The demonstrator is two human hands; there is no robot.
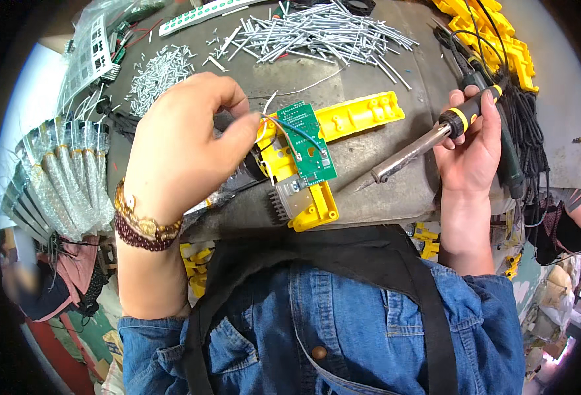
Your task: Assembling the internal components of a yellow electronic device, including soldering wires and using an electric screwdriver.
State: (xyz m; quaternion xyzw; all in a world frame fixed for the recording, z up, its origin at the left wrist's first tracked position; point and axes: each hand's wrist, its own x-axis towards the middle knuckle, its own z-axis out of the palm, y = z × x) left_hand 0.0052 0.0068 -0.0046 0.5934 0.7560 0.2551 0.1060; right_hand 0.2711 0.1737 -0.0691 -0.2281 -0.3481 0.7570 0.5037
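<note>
My right hand [470,146] grips a soldering iron [412,155] by its black and yellow handle; the metal tip points left and down, apart from the board. A green circuit board [297,125] lies on a yellow plastic housing [363,116] with an open, ribbed inside. Thin coloured wires [280,126] run across the board's upper left. At the ends of these wires, my left hand [198,135] is pinched, thumb against fingers; the exact grip is partly hidden. Below the board, a finned grey metal part [284,203] sits against the housing.
Long silver screws [317,33] and a pile of short screws [165,69] lie at the back. Bubble-wrapped parts [66,178] stand at the left. Yellow housings [511,43] and bundled black cables [534,138] lie at the right. The bench's front edge meets my apron.
</note>
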